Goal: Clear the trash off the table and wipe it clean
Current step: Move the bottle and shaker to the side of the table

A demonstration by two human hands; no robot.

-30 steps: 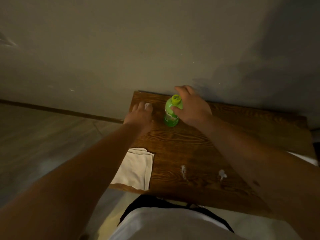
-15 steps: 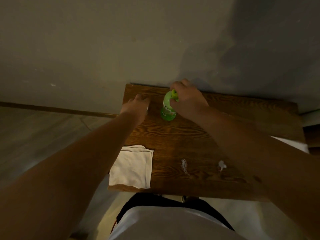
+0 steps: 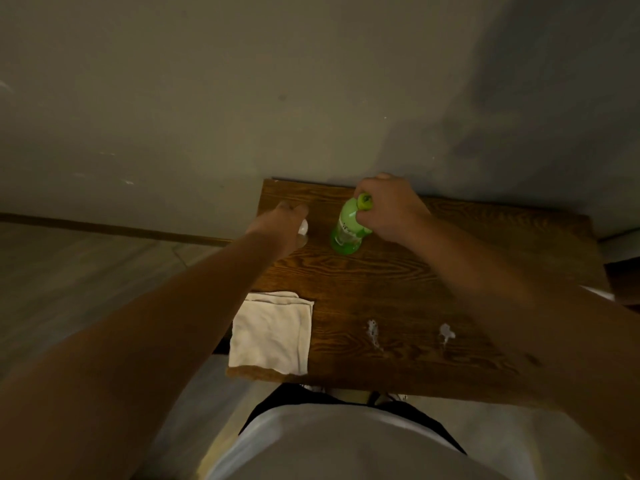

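Observation:
A green plastic bottle (image 3: 347, 227) stands at the back of the dark wooden table (image 3: 398, 285), and my right hand (image 3: 389, 211) is closed around its neck and cap. My left hand (image 3: 282, 226) is curled over a small white piece of trash (image 3: 303, 227) near the table's back left corner; only a bit of it shows under the fingers. A folded white cloth (image 3: 272, 332) lies on the table's front left corner, hanging slightly over the edge. Two white smears, one (image 3: 373, 332) and another (image 3: 446, 333), mark the front of the tabletop.
The table stands against a plain grey wall (image 3: 311, 98). Wooden floor (image 3: 86, 278) lies to the left. My white shirt (image 3: 346, 445) fills the bottom of the view, close to the table's front edge.
My right hand has closed lower over the bottle's cap and neck. My left hand has curled shut over the white scrap. The camera has tilted, so the table sits lower in view.

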